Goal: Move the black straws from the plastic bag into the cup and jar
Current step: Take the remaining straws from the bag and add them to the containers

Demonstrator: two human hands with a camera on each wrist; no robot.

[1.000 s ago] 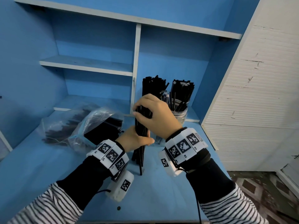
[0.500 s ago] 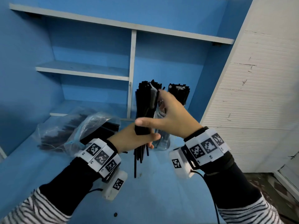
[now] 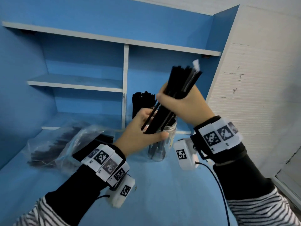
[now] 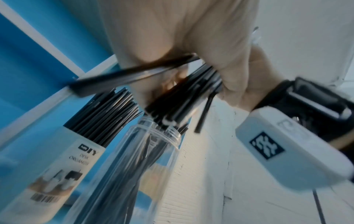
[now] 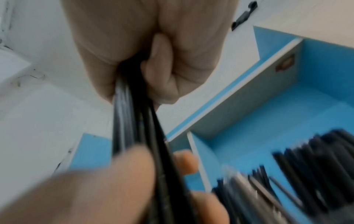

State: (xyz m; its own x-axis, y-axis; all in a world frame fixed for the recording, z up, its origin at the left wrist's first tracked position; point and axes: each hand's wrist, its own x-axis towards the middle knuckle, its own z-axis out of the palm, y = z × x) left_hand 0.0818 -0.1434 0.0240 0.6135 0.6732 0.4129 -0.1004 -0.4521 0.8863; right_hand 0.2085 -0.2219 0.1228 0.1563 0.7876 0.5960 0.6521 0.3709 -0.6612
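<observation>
I see my right hand [image 3: 184, 105] gripping a tilted bundle of black straws [image 3: 177, 88], and my left hand [image 3: 140, 136] curls round its lower end, just above the clear jar [image 3: 160, 150]. The cup [image 4: 57, 163], packed with straws, stands just behind the jar toward the desk's back edge, under the shelf [image 3: 75, 82]. The plastic bag [image 3: 65, 144] lies toward the left edge. Bare desk [image 3: 162, 193] spreads along the front edge.
</observation>
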